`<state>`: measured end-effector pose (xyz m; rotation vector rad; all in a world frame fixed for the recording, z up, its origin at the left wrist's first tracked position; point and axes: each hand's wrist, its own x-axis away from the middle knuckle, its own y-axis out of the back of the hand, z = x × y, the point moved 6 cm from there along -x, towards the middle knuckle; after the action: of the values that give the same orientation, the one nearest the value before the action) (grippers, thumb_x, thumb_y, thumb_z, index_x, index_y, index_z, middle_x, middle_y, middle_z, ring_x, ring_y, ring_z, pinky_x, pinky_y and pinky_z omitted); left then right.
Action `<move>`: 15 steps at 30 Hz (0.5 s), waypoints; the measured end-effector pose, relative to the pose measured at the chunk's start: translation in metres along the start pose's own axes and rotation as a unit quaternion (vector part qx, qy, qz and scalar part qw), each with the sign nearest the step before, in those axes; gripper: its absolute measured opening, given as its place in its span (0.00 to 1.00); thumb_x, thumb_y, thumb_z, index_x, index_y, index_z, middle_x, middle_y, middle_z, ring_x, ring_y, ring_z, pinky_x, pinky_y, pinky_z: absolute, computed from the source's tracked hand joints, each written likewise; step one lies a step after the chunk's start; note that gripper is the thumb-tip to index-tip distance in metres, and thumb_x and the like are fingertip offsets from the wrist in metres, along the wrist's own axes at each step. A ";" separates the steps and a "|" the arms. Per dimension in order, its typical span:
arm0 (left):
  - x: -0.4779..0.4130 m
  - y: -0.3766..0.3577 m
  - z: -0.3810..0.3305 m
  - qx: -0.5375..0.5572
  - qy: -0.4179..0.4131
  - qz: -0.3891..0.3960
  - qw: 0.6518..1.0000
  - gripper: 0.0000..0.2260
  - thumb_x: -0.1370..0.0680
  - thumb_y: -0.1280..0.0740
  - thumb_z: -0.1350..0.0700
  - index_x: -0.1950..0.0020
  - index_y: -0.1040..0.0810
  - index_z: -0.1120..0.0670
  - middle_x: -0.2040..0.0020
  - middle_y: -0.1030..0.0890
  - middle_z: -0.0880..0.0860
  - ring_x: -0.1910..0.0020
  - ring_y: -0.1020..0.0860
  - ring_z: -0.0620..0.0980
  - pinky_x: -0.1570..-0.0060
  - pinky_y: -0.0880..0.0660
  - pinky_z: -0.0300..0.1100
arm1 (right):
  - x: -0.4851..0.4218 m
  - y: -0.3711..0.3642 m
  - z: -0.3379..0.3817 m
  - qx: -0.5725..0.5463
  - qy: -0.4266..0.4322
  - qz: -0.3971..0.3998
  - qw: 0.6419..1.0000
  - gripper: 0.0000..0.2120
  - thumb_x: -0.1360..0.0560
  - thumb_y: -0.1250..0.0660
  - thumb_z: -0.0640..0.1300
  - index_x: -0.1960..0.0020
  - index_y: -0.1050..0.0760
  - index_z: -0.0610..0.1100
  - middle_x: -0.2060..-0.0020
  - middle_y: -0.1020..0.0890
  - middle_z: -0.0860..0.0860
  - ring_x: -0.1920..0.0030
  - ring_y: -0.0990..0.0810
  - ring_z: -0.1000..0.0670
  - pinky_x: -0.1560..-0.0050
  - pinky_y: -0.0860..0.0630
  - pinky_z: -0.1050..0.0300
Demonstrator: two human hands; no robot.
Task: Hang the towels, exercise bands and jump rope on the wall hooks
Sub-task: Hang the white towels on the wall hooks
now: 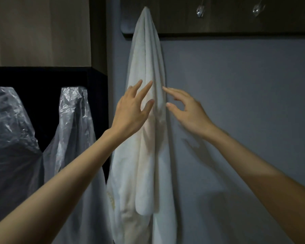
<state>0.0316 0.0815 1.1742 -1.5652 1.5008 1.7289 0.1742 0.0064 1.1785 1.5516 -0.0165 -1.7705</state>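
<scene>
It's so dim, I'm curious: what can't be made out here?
Head view:
- The hook holding the towel: covered by the towel's top fold.
- The free hooks: cut off by the top edge.
- The towel's lower end: cut off by the bottom edge.
- What the plastic covers hold: too dim.

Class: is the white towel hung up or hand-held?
Hung: the white towel drapes from the dark rack, gathered at its top; left hand and right hand are open, gripping nothing.
</scene>
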 end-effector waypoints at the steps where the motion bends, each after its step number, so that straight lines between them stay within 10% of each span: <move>1: 0.011 0.004 -0.012 -0.023 -0.007 -0.004 1.000 0.23 0.20 0.45 0.43 0.25 0.46 0.39 0.23 0.43 0.48 0.23 0.46 0.51 0.27 0.43 0.53 | 0.015 0.006 0.002 0.009 0.001 0.001 1.000 0.21 0.22 0.38 0.44 0.29 0.33 0.51 0.31 0.30 0.54 0.32 0.31 0.55 0.29 0.36 0.57; 15: 0.208 -0.007 -0.144 -0.134 -0.019 0.094 0.986 0.22 0.19 0.46 0.45 0.25 0.42 0.44 0.26 0.35 0.51 0.27 0.38 0.53 0.30 0.41 0.53 | 0.243 0.090 0.033 0.179 -0.034 0.083 0.980 0.23 0.22 0.40 0.48 0.28 0.37 0.55 0.31 0.30 0.57 0.34 0.30 0.50 0.35 0.36 0.53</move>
<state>0.0414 -0.1155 1.0151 -1.5441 1.4881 2.1306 0.2018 -0.2038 1.0258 1.6807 -0.5105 -1.7534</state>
